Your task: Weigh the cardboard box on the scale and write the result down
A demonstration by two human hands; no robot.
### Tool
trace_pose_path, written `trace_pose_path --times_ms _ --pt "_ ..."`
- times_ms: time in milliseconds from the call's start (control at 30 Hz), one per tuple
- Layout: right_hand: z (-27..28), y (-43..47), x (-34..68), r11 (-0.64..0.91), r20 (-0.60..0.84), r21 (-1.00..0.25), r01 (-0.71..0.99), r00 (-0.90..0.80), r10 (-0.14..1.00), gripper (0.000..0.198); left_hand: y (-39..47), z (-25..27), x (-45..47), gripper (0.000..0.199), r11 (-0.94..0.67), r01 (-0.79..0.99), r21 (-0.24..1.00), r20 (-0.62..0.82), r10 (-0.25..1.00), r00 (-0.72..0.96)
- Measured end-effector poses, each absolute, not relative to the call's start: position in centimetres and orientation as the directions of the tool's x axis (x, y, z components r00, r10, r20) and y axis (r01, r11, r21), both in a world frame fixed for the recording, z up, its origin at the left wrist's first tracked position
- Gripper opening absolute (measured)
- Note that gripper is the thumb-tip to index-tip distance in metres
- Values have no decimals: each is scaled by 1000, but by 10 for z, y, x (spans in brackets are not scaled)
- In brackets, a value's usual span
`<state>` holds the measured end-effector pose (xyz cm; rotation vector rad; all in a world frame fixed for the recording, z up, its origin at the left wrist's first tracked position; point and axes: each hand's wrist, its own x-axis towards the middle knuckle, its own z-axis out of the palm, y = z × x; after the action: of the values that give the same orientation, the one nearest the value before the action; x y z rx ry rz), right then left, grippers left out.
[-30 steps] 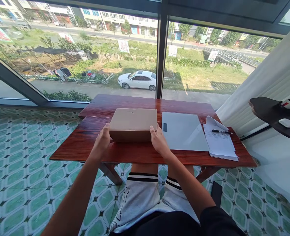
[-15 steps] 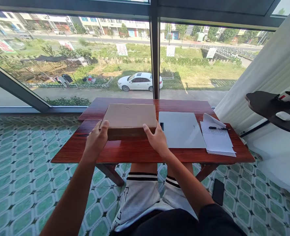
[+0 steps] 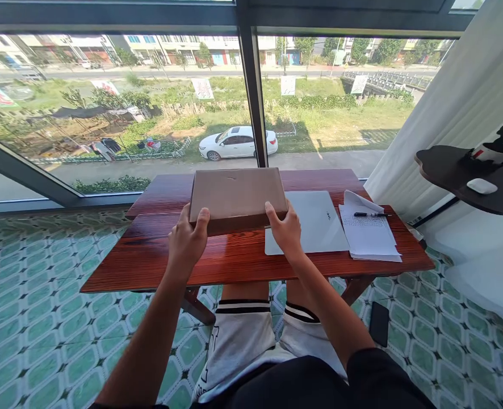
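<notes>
A brown cardboard box (image 3: 238, 193) is held up between both hands over the dark red wooden table (image 3: 128, 258). My left hand (image 3: 187, 241) grips its near left corner, thumb on the front edge and fingers hidden at the side and below. At the near right corner, my right hand (image 3: 286, 227) holds it the same way. Behind the right hand lies a closed silver laptop (image 3: 315, 221), partly covered by the box and the hand.
Right of the laptop are handwritten papers (image 3: 371, 238) with a black pen (image 3: 368, 215) on top. A dark side shelf (image 3: 443, 162) carries a white mouse (image 3: 482, 186). On the tiled floor lies a black phone-like slab (image 3: 379, 324). A window frame (image 3: 254, 102) stands beyond the table.
Both hands have carried the box to the right and slightly upward, so it now overlaps the laptop's left part. The camera view has shifted a little as well.
</notes>
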<state>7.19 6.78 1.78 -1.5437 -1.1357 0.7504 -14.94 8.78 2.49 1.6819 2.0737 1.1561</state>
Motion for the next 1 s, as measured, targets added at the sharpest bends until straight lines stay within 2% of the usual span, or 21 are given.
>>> trace_pose_path --times_ms 300,600,800,1000 --pt "12 68 112 -40 74 -968 247 435 897 60 88 40 -95 63 52 764 643 206 949 -238" --pt "12 66 162 -54 149 -937 346 535 832 61 96 31 -43 70 8 715 699 166 971 -173" --pt "18 67 198 -46 185 -931 363 575 797 69 100 30 -11 69 -52 710 702 179 978 -106" --pt "8 70 226 -4 220 -938 347 604 766 60 102 28 14 65 -76 697 713 179 981 -77"
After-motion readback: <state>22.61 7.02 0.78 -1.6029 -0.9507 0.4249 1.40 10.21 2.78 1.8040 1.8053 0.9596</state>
